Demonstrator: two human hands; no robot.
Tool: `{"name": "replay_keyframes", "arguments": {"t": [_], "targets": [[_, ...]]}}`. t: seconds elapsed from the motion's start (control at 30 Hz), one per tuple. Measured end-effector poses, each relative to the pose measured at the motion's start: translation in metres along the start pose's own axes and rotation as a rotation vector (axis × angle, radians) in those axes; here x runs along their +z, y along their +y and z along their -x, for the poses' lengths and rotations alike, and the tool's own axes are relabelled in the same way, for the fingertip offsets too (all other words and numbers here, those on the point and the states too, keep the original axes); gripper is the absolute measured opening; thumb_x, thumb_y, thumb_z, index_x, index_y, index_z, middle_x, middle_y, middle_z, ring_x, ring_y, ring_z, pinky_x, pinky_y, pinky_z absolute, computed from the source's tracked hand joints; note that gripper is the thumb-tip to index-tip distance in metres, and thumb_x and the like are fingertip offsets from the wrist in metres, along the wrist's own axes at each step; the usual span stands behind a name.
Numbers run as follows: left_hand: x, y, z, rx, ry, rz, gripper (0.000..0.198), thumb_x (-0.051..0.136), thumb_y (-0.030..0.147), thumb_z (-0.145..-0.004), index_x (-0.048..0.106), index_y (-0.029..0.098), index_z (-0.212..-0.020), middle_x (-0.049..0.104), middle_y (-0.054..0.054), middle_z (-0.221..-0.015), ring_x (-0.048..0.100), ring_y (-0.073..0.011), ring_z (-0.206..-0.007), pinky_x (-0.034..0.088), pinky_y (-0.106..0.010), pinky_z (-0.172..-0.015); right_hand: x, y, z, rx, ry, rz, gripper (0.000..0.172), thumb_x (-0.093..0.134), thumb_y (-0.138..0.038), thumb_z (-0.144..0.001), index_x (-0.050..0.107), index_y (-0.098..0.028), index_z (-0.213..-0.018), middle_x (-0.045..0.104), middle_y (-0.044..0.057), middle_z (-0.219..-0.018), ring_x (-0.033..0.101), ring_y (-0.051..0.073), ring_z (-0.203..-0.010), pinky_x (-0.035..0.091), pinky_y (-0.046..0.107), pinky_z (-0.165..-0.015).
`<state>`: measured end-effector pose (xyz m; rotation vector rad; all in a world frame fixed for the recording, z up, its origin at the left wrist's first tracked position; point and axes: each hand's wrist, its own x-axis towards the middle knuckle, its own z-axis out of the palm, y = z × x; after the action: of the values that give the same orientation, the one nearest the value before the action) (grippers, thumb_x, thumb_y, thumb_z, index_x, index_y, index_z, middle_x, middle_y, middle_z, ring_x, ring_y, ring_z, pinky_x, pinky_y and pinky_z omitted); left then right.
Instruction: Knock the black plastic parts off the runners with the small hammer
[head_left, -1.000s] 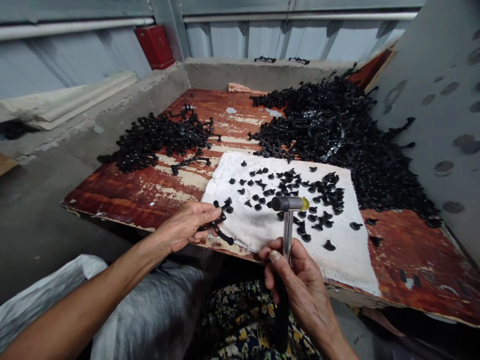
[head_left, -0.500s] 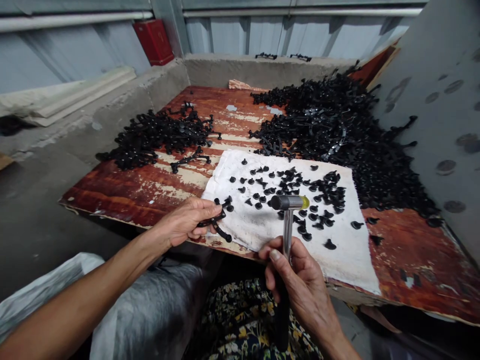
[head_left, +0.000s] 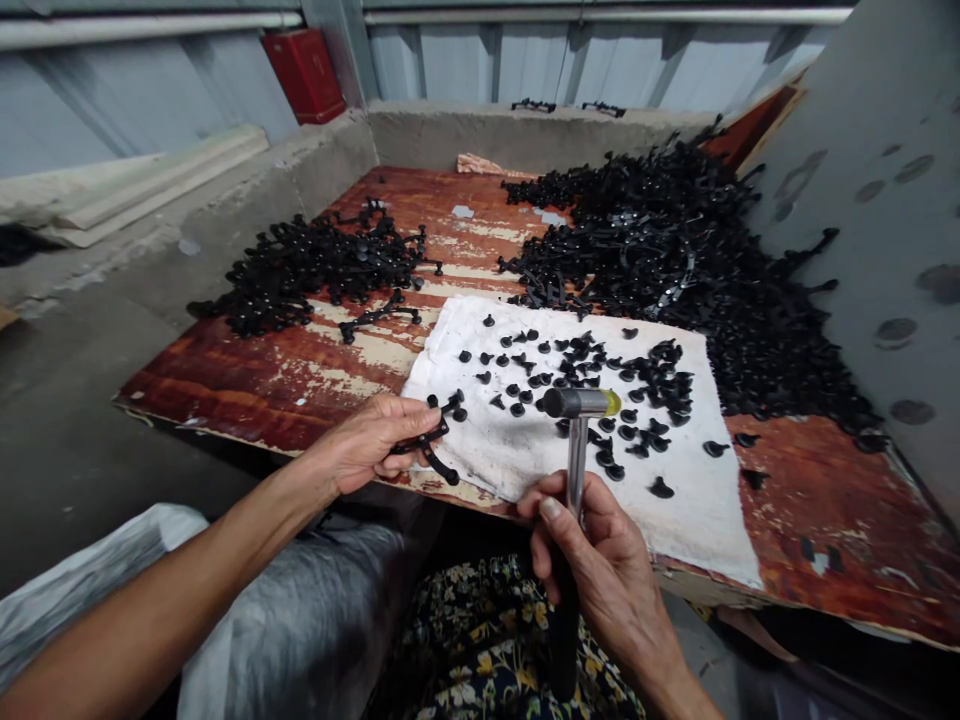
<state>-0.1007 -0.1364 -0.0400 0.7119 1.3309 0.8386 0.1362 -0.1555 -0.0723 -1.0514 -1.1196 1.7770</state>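
Between the thumb and fingers of my left hand (head_left: 379, 440) is a black branched bracket (head_left: 442, 468), held over the near left corner of a white cloth (head_left: 510, 450). The fingers cover part of it. My right hand (head_left: 600, 560) is closed round a small mallet (head_left: 577, 402), held upright with its head on top. One face of the head is black, the other yellow. Many small black suction-cup-like pieces (head_left: 626, 432) lie scattered on the cloth behind the mallet.
A big heap of black parts (head_left: 660, 240) covers the back right of the worn red-brown board (head_left: 262, 380). To the left lies a smaller heap of black brackets (head_left: 315, 265). A concrete ledge (head_left: 442, 135) runs along the back, and a grey panel (head_left: 885, 250) stands at right.
Both hands keep their holds on the bracket and the mallet. The view has shifted very slightly; nothing else has visibly moved.
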Motion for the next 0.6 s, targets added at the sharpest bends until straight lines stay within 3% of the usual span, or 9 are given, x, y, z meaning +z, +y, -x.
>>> {"name": "replay_keyframes", "arguments": {"t": [0.4,0.6], "targets": [[0.0013,-0.0008,0.0007,0.009,0.018,-0.085,0.049,0.08,0.055,-0.058,0.055,0.013,-0.061,0.053,0.002,-0.056,0.025,0.0004,-0.036,0.011,-0.019,-0.037,0.0018,0.001,0.0014,0.001,0.001,0.0,0.027,0.067,-0.045,-0.085,0.056,-0.021,-0.092,0.062,-0.001,-0.081,0.05,0.004,-0.044,0.04,0.013,-0.033],[0.0007,0.0028,-0.001,0.0,0.081,-0.209,0.042,0.076,0.051,-0.063,0.059,0.012,-0.063,0.057,-0.001,-0.055,0.03,-0.0017,-0.035,0.013,-0.018,-0.036,0.0001,0.0007,0.0002,0.027,-0.011,0.013,0.029,0.067,-0.047,-0.085,0.056,-0.022,-0.093,0.062,-0.001,-0.081,0.049,0.005,-0.044,0.039,0.014,-0.033]]}}
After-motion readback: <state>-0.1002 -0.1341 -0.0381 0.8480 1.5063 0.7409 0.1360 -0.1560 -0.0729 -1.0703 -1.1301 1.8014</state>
